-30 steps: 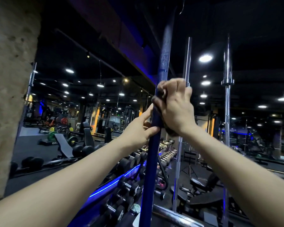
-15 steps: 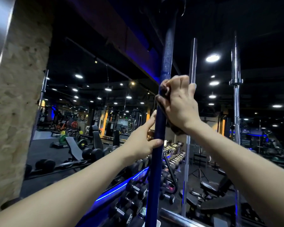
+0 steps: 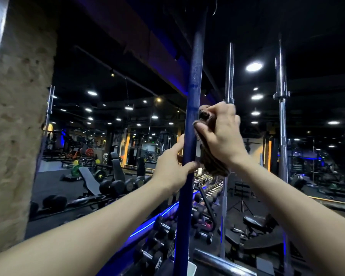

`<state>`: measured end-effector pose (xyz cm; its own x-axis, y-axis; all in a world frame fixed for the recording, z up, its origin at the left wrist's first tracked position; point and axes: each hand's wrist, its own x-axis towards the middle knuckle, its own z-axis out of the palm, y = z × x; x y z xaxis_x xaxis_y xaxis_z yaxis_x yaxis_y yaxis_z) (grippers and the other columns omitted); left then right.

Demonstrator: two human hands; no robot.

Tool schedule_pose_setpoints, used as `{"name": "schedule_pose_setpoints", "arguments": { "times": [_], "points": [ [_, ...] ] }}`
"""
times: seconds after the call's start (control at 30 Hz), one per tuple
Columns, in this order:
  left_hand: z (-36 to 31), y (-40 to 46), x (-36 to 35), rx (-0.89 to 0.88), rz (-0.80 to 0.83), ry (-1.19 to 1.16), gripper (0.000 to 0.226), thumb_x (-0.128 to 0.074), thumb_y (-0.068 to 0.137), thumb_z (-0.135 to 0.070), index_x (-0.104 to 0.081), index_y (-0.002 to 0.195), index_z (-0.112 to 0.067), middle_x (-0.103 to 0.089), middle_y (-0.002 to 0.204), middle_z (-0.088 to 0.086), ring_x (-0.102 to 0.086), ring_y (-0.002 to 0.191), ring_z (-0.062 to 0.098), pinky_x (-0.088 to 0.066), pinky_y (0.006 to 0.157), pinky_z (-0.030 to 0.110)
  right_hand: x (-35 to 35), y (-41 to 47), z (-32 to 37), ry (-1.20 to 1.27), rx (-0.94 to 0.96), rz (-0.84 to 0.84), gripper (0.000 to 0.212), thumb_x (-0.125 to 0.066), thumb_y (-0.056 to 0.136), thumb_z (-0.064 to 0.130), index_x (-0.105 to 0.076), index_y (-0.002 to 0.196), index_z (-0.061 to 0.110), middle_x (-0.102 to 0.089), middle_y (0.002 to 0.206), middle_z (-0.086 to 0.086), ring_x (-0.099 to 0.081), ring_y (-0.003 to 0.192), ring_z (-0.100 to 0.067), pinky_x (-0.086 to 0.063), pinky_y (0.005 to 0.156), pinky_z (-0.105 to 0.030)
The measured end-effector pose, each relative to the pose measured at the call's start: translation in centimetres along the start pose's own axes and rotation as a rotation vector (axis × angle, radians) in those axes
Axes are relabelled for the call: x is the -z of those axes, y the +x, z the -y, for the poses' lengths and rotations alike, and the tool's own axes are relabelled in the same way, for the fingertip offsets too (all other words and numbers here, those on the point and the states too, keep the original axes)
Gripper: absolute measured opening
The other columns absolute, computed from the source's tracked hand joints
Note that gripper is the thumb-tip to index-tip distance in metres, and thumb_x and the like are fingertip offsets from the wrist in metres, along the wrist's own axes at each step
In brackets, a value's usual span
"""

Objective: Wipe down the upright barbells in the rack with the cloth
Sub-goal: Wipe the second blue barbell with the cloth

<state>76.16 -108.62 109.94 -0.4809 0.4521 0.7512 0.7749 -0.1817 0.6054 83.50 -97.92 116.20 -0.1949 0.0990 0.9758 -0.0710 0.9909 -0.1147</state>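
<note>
blue-painted barbell stands upright at the rack's near rail, so keep the left hand curled round it as a brace while the right hand, bunching the dark cloth, wraps tighter and strokes lengthwise.

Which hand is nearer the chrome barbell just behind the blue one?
Right. The right hand, gripping the cloth against the blue barbell, overlaps the chrome barbell. The left hand grips the blue barbell lower, farther left.
</note>
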Motion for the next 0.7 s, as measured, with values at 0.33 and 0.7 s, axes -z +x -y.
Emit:
{"name": "schedule_pose_setpoints", "arguments": {
  "times": [0.33, 0.7],
  "points": [
    [0.1, 1.8, 1.2, 0.225, 0.368, -0.379, 0.066, -0.062, 0.086, 0.001, -0.043, 0.138, -0.034, -0.067, 0.099, 0.012, -0.066, 0.091, 0.026, -0.058, 0.080, 0.044, 2.3, 1.5, 0.3, -0.019, 0.017, -0.132, 0.036, -0.063, 0.089, 0.040, -0.058, 0.123, 0.030, -0.036, 0.112, -0.003, -0.033, 0.110, -0.020, -0.022, 0.081, -0.016],
    [0.4, 0.8, 2.0, 0.082, 0.307, -0.200, 0.039, -0.054, 0.094, -0.007, -0.056, 0.121, -0.034, -0.064, 0.110, 0.010, -0.065, 0.100, 0.026, -0.056, 0.085, 0.045, -0.9, -2.9, 0.0, -0.212, 0.267, 0.026, 0.033, -0.051, 0.091, 0.041, -0.044, 0.122, 0.034, -0.026, 0.125, 0.007, -0.030, 0.104, -0.023, -0.051, 0.063, -0.039]
  ]
}}
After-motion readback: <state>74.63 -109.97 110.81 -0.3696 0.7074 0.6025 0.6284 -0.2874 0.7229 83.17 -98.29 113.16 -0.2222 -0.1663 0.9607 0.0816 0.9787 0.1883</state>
